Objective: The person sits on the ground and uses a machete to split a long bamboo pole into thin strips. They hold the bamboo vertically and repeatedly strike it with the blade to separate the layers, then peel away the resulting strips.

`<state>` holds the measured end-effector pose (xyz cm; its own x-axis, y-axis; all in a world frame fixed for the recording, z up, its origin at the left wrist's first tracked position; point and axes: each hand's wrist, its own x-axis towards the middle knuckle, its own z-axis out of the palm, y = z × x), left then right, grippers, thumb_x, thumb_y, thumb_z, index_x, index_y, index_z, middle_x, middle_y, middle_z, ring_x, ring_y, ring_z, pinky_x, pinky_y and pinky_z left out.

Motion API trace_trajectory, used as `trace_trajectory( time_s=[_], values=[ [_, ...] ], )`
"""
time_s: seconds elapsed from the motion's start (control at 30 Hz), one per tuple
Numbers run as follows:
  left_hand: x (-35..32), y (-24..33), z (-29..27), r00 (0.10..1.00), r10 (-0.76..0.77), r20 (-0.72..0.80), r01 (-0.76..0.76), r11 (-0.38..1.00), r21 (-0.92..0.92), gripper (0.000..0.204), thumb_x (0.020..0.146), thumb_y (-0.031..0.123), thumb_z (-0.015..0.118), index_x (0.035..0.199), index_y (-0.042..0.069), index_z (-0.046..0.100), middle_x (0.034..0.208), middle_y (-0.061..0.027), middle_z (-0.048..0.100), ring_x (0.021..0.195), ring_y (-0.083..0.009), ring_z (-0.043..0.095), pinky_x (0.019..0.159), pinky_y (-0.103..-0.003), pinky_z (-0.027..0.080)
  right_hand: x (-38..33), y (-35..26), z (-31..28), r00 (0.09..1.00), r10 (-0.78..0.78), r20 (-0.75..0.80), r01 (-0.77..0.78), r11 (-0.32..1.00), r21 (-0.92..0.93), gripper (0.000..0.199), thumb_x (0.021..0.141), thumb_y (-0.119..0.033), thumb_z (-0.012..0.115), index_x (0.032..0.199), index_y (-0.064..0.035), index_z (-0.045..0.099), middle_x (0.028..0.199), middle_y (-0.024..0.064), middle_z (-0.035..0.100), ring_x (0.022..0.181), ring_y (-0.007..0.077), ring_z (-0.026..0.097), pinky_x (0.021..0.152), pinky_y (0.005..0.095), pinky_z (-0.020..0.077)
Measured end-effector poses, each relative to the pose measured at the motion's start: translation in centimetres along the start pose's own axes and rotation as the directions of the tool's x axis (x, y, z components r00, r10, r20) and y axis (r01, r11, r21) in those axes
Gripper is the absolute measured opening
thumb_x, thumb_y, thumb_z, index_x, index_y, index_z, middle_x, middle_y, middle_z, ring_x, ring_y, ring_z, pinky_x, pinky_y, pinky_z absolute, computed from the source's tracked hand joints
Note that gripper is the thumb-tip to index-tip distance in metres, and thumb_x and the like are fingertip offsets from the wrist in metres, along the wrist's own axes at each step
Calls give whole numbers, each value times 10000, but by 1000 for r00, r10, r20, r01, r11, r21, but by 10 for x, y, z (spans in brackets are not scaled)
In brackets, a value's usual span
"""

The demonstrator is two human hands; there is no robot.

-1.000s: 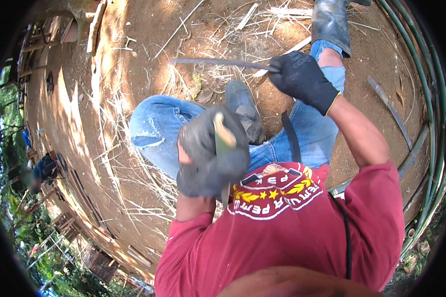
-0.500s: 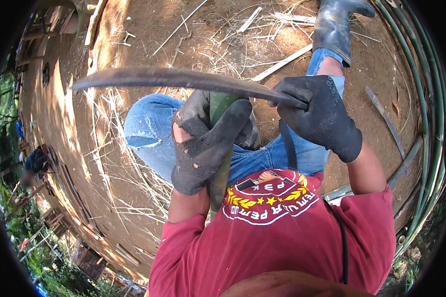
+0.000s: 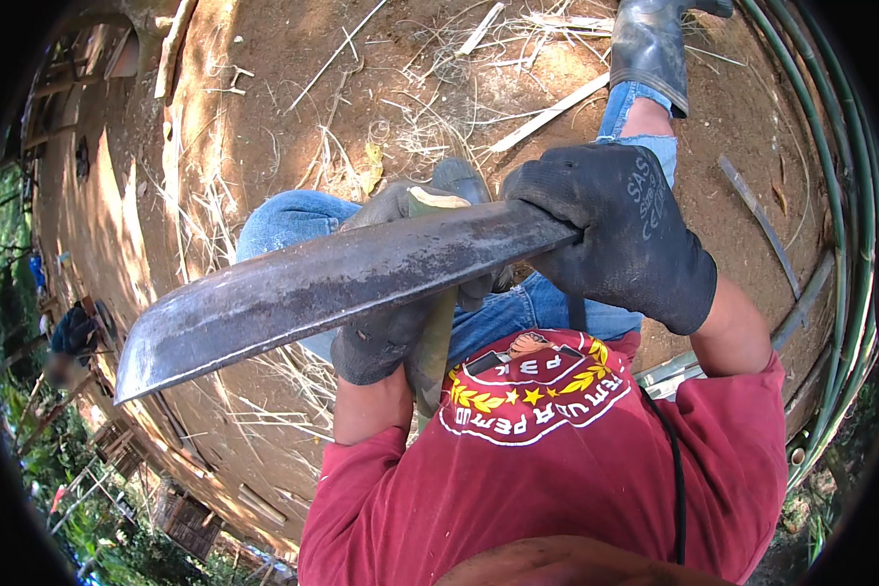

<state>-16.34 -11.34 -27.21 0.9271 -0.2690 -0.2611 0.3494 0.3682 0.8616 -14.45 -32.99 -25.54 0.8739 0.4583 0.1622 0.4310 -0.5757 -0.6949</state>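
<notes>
My right hand (image 3: pixel 620 234), in a black glove, is closed around the handle end of a machete (image 3: pixel 332 283). The broad, dark, worn blade reaches across to the left with its flat face showing and a bright line along its lower edge. Beneath it my left hand (image 3: pixel 371 347), in a torn black glove, grips an upright length of green bamboo (image 3: pixel 432 342). A pale cut top (image 3: pixel 438 199) shows just above the blade. Part of the bamboo and most of the left fingers are hidden behind the blade.
My knee in blue jeans (image 3: pixel 283 220) and a black rubber boot (image 3: pixel 649 59) frame the work. Thin strips and shavings (image 3: pixel 459 107) litter the dirt. Long green bamboo poles (image 3: pixel 855 195) curve along the right, near a flat grey strip (image 3: pixel 760 220). Another person (image 3: pixel 73 332) is far left.
The machete has turned from nearly edge-on to flat face up, and its tip has swung lower in the picture. A pale cut face now shows on the bamboo's top. A yellowish chip appears beyond it.
</notes>
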Motion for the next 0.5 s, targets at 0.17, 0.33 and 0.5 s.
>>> trace_trajectory(
  time_s=[0.17, 0.33, 0.5],
  values=[
    [1, 1, -6, 999, -36, 23, 34, 997, 72, 322, 838, 248, 818, 955, -10, 666, 800, -59, 700, 695, -99, 659, 588, -248, 536, -1, 2, 4, 999, -36, -9, 37, 998, 53, 351, 657, -161, 829, 967, -63, 696, 797, 120, 650, 734, 340, 663, 623, 398, 509],
    [-1, -8, -18, 1000, 14, -21, -7, 956, 293, 519, 852, 336, 804, 1090, -75, 597, 767, -151, 698, 570, -174, 659, 497, -276, 540, -2, 1, 6, 999, -49, -15, 49, 998, 28, 397, 632, -180, 835, 988, -69, 701, 802, 116, 650, 722, 336, 657, 620, 403, 502],
    [0, -17, -28, 997, 72, 7, -70, 946, 316, 493, 882, 327, 773, 1118, -68, 596, 868, -162, 719, 675, -191, 707, 594, -286, 596, -3, -1, 7, 994, -90, -67, 89, 996, -21, 421, 617, -192, 826, 1004, -92, 692, 792, 98, 639, 698, 327, 641, 613, 417, 487]
  ],
)
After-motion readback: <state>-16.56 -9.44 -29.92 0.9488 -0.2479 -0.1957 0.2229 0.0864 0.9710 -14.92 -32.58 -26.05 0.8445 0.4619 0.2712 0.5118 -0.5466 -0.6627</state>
